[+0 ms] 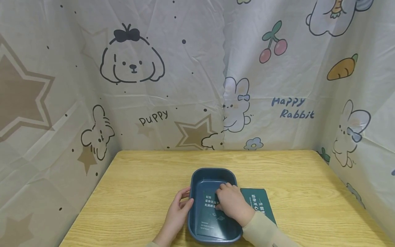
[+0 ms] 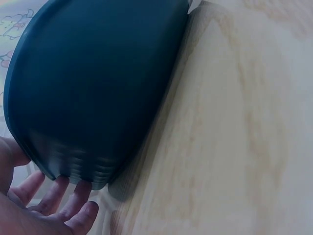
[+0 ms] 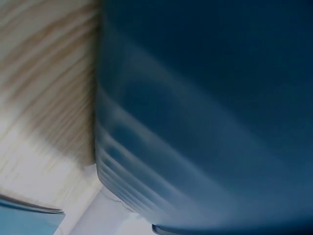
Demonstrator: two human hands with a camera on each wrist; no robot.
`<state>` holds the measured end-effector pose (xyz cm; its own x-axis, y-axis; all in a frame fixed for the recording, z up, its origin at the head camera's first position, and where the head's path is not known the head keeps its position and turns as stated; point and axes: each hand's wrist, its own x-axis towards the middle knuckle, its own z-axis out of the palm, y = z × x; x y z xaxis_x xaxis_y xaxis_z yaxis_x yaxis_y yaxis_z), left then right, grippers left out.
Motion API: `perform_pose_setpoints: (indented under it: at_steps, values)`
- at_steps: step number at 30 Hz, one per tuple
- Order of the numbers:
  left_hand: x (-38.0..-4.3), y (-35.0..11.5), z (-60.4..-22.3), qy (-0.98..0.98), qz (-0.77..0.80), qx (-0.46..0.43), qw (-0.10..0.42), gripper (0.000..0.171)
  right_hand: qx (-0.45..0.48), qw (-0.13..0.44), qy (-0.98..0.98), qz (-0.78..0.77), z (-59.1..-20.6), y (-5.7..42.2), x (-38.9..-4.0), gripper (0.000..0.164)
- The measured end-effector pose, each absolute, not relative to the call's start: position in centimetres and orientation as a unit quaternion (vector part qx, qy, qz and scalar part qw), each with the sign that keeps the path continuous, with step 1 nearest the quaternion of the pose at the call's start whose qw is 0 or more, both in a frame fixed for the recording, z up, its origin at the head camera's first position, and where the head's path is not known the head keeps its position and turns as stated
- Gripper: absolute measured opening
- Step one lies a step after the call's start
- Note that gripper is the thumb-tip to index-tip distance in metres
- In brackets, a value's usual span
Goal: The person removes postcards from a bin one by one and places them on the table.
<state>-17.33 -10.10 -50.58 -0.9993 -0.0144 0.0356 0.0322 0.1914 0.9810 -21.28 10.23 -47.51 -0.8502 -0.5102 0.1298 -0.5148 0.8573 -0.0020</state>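
Observation:
In the head view a dark blue rectangular tray (image 1: pixel 213 174) stands on the table. A dark green booklet (image 1: pixel 208 219) with white print lies inside it. My left hand (image 1: pixel 177 213) grips the tray's left wall, its thumb at the rim and its fingers along the outer side. In the left wrist view the fingers (image 2: pixel 80 200) touch the tray's ribbed end. My right hand (image 1: pixel 232 202) reaches over the tray with curled fingers and pinches the booklet near its upper right edge; the fingertips are mostly hidden. The right wrist view shows the tray's side (image 3: pixel 205 122) close up, without the hand.
Another dark green booklet (image 1: pixel 262 202) lies on the table against the tray's right side, partly hidden by the right forearm. The light wood table (image 1: pixel 145 171) is bounded at the back and sides by a printed curtain (image 1: pixel 185 85).

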Motion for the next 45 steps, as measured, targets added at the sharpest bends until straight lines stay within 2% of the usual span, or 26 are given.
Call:
perform_pose_setpoints:
  at_steps: [9, 32, 39, 45]
  values:
    - [-17.3, -10.1, -50.6, -0.769, -0.639, -0.015, 0.028, 0.041, 0.268, 0.043, -0.962, -0.004, -47.2, 10.1, -21.5, 0.049]
    - [-17.3, -10.2, -50.5, -0.765, -0.643, -0.019, 0.029, 0.042, 0.261, 0.048, -0.964, 0.002, -47.3, 10.1, -21.6, 0.053]
    - [-16.4, -9.8, -48.6, -0.767, -0.641, -0.018, 0.030, 0.041, 0.259, 0.052, -0.964, 0.008, -47.3, 10.1, -21.6, 0.054]
    - [-17.3, -10.1, -50.7, -0.769, -0.638, -0.016, 0.031, 0.041, 0.260, 0.059, -0.964, 0.014, -47.3, 10.2, -21.5, 0.057]
